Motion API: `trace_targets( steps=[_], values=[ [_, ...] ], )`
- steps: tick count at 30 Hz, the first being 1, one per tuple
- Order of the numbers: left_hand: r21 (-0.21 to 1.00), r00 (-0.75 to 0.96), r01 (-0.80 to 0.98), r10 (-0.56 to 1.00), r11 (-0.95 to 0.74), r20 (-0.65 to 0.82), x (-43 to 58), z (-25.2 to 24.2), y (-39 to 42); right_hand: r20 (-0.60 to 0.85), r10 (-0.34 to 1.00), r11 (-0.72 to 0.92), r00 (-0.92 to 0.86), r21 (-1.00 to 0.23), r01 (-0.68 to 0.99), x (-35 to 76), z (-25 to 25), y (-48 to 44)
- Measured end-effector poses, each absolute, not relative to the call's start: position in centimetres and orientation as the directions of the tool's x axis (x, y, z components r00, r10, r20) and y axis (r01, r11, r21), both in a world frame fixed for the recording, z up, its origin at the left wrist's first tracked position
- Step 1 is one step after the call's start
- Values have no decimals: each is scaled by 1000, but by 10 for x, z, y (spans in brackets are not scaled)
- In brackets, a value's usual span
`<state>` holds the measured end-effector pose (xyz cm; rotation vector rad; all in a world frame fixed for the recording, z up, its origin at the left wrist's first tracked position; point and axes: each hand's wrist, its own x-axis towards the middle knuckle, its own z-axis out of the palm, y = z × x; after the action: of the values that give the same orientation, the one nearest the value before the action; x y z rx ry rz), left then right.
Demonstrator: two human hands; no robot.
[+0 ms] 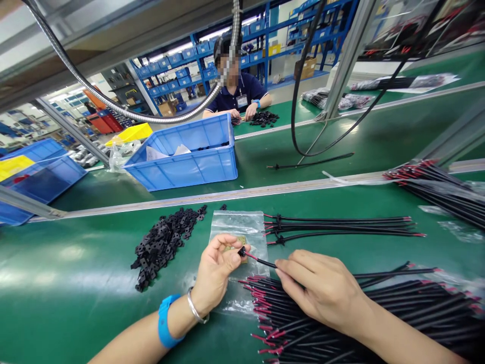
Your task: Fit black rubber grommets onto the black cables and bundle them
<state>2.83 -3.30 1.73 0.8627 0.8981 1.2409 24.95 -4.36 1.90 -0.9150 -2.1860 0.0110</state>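
Observation:
My left hand [222, 265] pinches a small black plastic clip [241, 251] between thumb and fingers. A black cable [265, 263] with a red wire at its tip is gripped by my right hand [322, 283], and the red end meets the clip. Whether it passes through the clip I cannot tell. Under my left hand lies a clear plastic bag [238, 222] with a yellowish piece on it, partly hidden. A pile of loose black clips [166, 242] lies to the left. Below my right hand spreads a large bundle of black cables [303, 323] with red ends.
Several cables with clips [341, 225] lie in a row behind my right hand. Another cable bundle [447, 194] rests at the right. Beyond the metal rail stands a blue bin [185, 167]. A co-worker [242, 96] sits opposite. A black cord [293, 116] hangs down.

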Motion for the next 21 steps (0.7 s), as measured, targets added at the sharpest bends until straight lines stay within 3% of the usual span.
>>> trace_targets(
  steps=[12,16,21],
  values=[
    [924,231,-323,964,204,-132,32,7,-42,662,580,768,-475,-252,589,242,20,-50],
    [961,267,-238,961,140,-74,31,5,-41,656,559,785,-507,-220,580,240,22,-51],
    [996,266,-76,961,-55,73,30,13,-40,602,588,796,-541,-311,519,240,21,-52]
  ],
)
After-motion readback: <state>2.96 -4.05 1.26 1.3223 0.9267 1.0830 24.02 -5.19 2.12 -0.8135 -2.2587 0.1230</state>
